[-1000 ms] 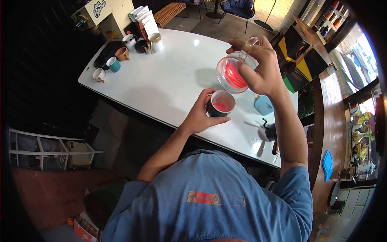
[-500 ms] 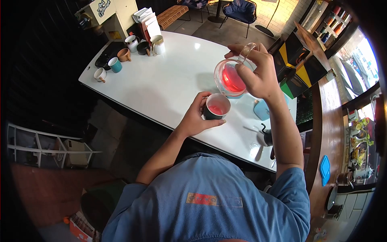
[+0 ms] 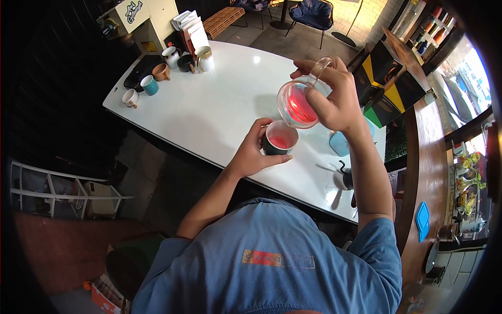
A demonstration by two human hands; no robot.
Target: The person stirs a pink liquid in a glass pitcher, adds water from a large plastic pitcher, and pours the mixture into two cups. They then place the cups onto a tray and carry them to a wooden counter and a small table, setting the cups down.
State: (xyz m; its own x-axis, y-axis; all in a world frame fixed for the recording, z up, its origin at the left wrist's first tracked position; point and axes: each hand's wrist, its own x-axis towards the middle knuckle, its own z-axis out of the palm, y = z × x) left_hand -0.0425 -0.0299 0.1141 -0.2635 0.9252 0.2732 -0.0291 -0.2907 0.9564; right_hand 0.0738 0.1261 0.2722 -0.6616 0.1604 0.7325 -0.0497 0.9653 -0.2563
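Observation:
My left hand is wrapped round a dark paper cup with a white inside, held near the table's front edge. Red liquid shows in its bottom. Up and to the right, my right hand grips the handle of a clear glass server, which is tilted toward the cup. Red liquid has run to the server's lower side, and its rim overlaps the cup's rim in this view. Behind my right forearm is a light blue object, partly hidden. A black gooseneck kettle sits lower right, mostly covered by the arm.
Several mugs, among them a teal cup and a brown mug, line the far left of the white table. Upright papers stand behind them. Black boxes rest on the wooden counter at right, with a blue item nearer me.
The glass server has tipped slightly further and dropped a little toward the cup. Both hands keep their holds, and the cup has barely shifted.

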